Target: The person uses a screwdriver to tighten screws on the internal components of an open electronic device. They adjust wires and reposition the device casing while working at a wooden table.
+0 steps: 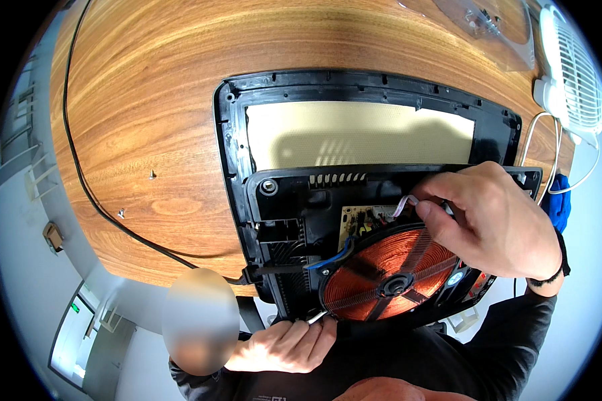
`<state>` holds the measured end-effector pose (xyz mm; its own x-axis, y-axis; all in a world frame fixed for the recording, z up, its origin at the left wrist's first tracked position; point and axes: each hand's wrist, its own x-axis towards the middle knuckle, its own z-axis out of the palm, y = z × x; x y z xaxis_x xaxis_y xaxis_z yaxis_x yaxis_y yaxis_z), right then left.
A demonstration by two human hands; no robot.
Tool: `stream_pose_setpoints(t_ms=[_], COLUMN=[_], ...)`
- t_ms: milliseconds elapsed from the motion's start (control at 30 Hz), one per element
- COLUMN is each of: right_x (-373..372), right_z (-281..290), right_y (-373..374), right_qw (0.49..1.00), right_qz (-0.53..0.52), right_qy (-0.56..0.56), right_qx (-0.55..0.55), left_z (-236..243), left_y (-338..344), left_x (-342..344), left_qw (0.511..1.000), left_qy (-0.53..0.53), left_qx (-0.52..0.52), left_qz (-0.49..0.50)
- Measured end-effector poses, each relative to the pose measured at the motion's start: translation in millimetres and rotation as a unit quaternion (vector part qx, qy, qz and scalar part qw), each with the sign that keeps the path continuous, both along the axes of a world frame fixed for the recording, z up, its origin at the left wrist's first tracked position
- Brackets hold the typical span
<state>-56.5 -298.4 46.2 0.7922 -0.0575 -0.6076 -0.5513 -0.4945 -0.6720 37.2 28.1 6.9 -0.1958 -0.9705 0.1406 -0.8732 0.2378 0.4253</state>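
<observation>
The black base housing of an opened appliance lies over a black-framed cover with a cream panel. In it sit a round copper coil, a circuit board and a blue wire. My right hand is over the coil's upper right, thumb and finger pinched on a lilac-and-white cable at the board. My left hand is curled at the housing's near edge, below the coil, by a short white lead.
A black cord crosses the wooden table, near two small screws. A clear bag and white fan with a white cord stand at the right, above a blue cloth. A blurred oval covers part of the lower left.
</observation>
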Motion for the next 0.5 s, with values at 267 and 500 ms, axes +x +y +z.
stream_pose_setpoints(t_ms=[267, 500], right_x=[-6.5, -16.1], right_z=[8.9, 29.7], right_y=[3.4, -1.1], right_qw=[0.999, 0.992], right_qz=[-0.033, -0.099], right_qy=[0.003, 0.009], right_qx=[-0.037, -0.083], left_z=[5.8, 10.6], left_y=[-1.5, -5.7], left_x=[1.1, -1.9], left_qw=[1.000, 1.000], left_qy=[0.000, 0.010], left_qx=[0.021, 0.010], left_qz=[-0.004, 0.018])
